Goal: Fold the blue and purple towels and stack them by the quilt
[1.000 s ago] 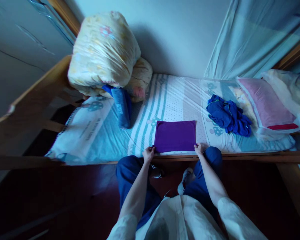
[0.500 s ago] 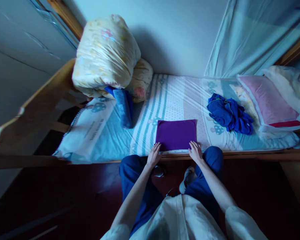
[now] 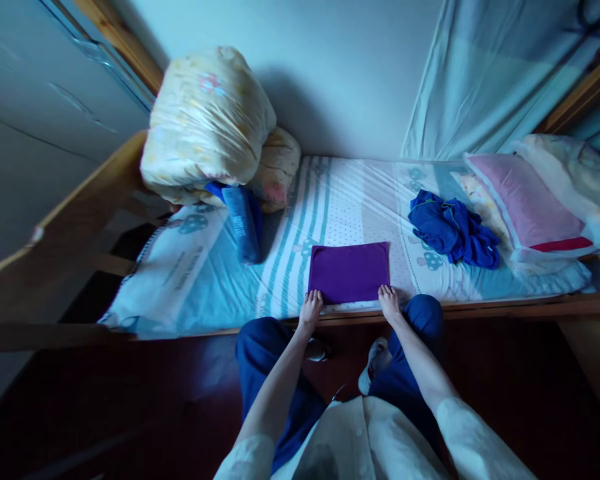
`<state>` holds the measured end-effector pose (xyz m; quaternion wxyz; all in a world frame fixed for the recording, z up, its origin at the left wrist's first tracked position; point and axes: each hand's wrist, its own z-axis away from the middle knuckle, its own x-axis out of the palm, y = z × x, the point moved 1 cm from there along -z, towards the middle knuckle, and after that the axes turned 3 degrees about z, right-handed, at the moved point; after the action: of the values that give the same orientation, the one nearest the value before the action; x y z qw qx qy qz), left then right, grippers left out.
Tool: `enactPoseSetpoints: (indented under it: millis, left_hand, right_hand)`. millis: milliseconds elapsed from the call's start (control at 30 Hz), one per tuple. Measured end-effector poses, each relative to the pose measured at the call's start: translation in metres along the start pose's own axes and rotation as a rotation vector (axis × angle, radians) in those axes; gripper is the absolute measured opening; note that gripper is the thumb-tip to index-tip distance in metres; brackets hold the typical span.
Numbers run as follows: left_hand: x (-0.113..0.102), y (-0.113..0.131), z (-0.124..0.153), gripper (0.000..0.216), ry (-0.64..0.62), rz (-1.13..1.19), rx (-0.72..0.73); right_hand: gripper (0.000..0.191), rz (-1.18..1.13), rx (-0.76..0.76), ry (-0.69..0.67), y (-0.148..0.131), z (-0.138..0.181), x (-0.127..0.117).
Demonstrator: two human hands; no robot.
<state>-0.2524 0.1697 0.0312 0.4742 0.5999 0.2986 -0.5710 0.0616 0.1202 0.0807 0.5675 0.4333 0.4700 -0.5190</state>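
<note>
Bedsheet [image 3: 220, 283]: purple cloth [image 3: 349, 272], near corners at left grip [image 3: 311, 310], right grip [image 3: 390, 303]

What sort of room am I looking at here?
Probably a bedroom or dormitory: there's a sheeted mattress in a wooden bed frame, with a bulky floral quilt at one end and a pink pillow at the other.

A plain, deep purple cloth [image 3: 349, 272] lies flat and spread out on the bed [image 3: 220, 287], its surface smooth. Its outline is a neat rectangle, wider than it is deep, with the long sides running roughly along the bed's near edge. It sits around the middle of that edge, just in from it, well apart from the bed's left and right ends. The far corners lie in plain view; the near two are partly covered. Whether it is folded cannot be told.
</note>
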Motion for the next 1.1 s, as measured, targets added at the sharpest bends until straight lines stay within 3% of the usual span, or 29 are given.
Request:
enactPoseSetpoints:
  millis: [267, 533, 767, 933, 1100]
  left_hand:
    - [-0.002, 0.002, 0.02, 0.058, -0.015, -0.057, 0.019]
    - [-0.007, 0.007, 0.052, 0.058, -0.049, -0.02, 0.021]
    - [-0.026, 0.01, 0.066, 0.057, -0.095, 0.05, 0.021]
    - [-0.042, 0.003, 0.06, 0.058, -0.074, 0.228, -0.085]
    - [-0.05, -0.012, 0.051, 0.043, 0.064, 0.57, -0.343]
  right_hand:
    - [0.049, 0.018, 0.011, -0.11, 0.002, 0.005, -0.012]
    - [0.048, -0.054, 0.025, -0.089, -0.004, 0.03, -0.021]
    - [0.038, -0.116, 0.043, -0.097, -0.001, 0.037, -0.031]
    - [0.036, -0.217, 0.123, -0.09, 0.006, 0.034, -0.031]
    - [0.031, -0.387, 0.197, -0.044, 0.022, 0.021, -0.03]
